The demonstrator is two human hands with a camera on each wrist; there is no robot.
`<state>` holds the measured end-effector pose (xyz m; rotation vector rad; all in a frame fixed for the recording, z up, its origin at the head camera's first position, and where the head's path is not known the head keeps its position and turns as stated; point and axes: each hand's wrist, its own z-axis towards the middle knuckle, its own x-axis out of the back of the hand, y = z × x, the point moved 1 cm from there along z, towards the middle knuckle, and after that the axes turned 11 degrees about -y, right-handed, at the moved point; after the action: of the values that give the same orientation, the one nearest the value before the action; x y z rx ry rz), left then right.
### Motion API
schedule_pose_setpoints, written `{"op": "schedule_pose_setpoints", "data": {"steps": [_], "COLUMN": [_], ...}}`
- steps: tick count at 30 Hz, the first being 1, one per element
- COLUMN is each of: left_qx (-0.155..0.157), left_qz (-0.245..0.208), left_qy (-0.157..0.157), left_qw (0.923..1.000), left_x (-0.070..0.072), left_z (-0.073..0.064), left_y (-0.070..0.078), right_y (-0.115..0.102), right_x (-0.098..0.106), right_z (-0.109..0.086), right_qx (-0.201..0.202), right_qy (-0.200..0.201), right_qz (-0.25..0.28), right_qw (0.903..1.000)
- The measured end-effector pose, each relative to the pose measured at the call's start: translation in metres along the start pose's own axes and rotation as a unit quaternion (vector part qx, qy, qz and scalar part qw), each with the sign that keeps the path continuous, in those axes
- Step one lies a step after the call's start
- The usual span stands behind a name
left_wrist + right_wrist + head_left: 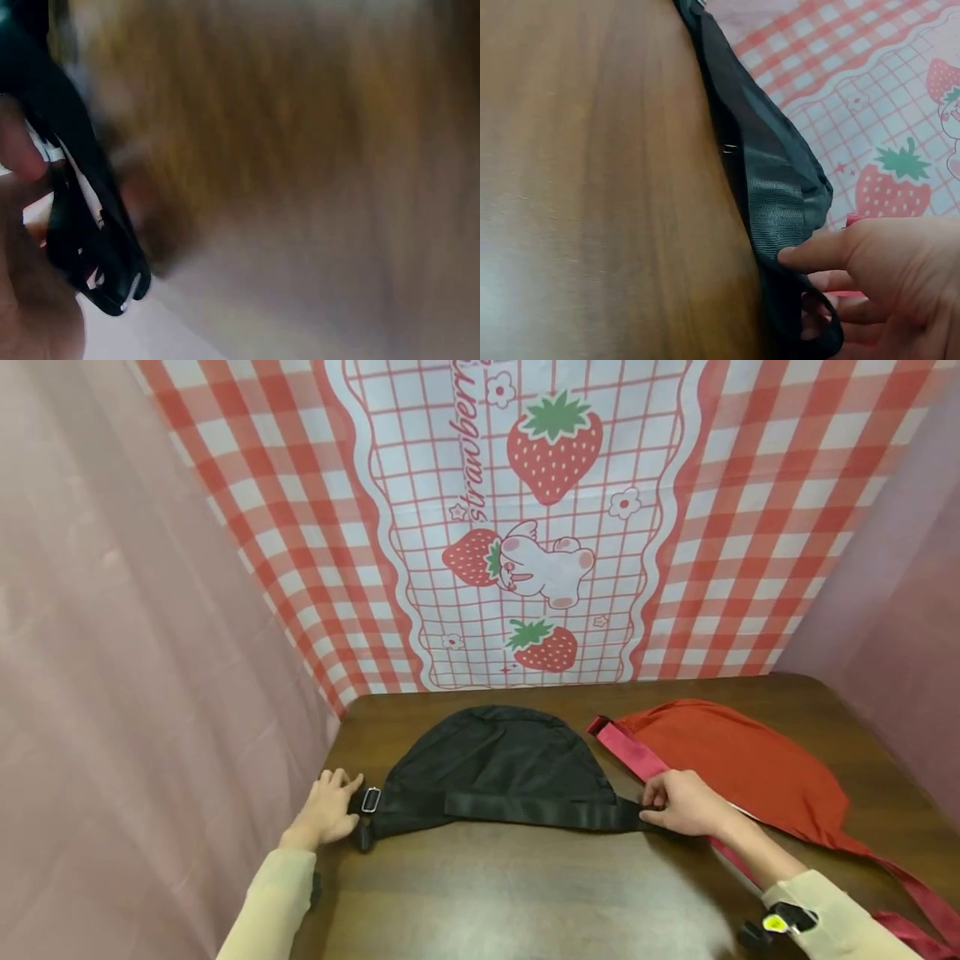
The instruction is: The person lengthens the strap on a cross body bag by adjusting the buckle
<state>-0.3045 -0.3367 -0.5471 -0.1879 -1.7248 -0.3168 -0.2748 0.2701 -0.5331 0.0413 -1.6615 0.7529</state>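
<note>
A black waist bag (495, 752) lies flat on the wooden table, its curved edge toward the back and its wide strap (532, 808) folded across the front. My left hand (326, 810) holds the strap end at the bag's left, beside a silver slider buckle (371, 800). In the left wrist view, folded black webbing (97, 195) lies against the fingers; much there is blurred. At the bag's right end my right hand (686, 804) pinches the strap between thumb and fingers. The right wrist view has that strap (776, 217) looping round under the fingers (821, 251).
A red waist bag (735, 760) with a pink strap (630, 750) lies to the right, partly beneath my right forearm. A black buckle (752, 935) is near my right wrist. Behind the table (480, 902) hangs a strawberry-print cloth (555, 452), with a pink curtain (150, 652) at left.
</note>
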Motion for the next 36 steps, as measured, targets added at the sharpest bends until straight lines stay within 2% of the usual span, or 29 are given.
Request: {"op": "schedule_pose_setpoints", "data": {"steps": [3, 6, 8, 10, 13, 16, 19, 22, 23, 25, 28, 32, 36], "left_qx": [-0.001, -0.011, -0.027, -0.051, -0.103, -0.16, -0.217, -0.258, -0.269, -0.281, -0.296, -0.317, -0.337], "left_qz": [-0.037, -0.038, -0.028, -0.03, -0.05, -0.08, -0.095, -0.102, -0.105, -0.103, -0.099, -0.097, -0.101], "left_qy": [-0.012, 0.018, 0.032, 0.029, 0.0, -0.025, -0.04, -0.064, -0.073, -0.089, -0.109, -0.119, -0.136], "left_qw": [0.9992, 0.999, 0.9987, 0.9978, 0.9934, 0.9836, 0.9708, 0.9586, 0.9546, 0.9499, 0.9438, 0.9359, 0.9259], "left_x": [-0.001, 0.01, 0.023, 0.037, 0.056, 0.07, 0.076, 0.074, 0.072, 0.071, 0.07, 0.07, 0.068], "left_z": [0.0, 0.004, 0.01, 0.017, 0.028, 0.038, 0.049, 0.062, 0.066, 0.074, 0.083, 0.092, 0.097], "left_y": [0.01, 0.025, 0.043, 0.068, 0.111, 0.157, 0.201, 0.241, 0.254, 0.271, 0.295, 0.323, 0.343], "right_y": [0.003, 0.009, 0.015, 0.023, 0.035, 0.044, 0.053, 0.067, 0.072, 0.081, 0.091, 0.096, 0.093], "right_x": [0.005, 0.025, 0.045, 0.066, 0.093, 0.112, 0.122, 0.121, 0.118, 0.112, 0.096, 0.066, 0.042], "right_z": [-0.009, -0.022, -0.035, -0.05, -0.075, -0.099, -0.128, -0.161, -0.173, -0.183, -0.196, -0.217, -0.24], "right_qx": [0.009, 0.002, -0.02, -0.048, -0.088, -0.124, -0.166, -0.211, -0.225, -0.231, -0.224, -0.205, -0.237], "right_qy": [0.03, 0.071, 0.092, 0.1, 0.091, 0.048, -0.009, -0.036, -0.038, -0.029, -0.023, -0.013, -0.022], "right_qz": [0.007, 0.008, -0.002, -0.025, -0.055, -0.068, -0.07, -0.057, -0.047, -0.031, 0.007, 0.064, 0.035], "right_qw": [0.9995, 0.9974, 0.9956, 0.9935, 0.9905, 0.9887, 0.9835, 0.9752, 0.9726, 0.972, 0.9744, 0.9766, 0.9705]}}
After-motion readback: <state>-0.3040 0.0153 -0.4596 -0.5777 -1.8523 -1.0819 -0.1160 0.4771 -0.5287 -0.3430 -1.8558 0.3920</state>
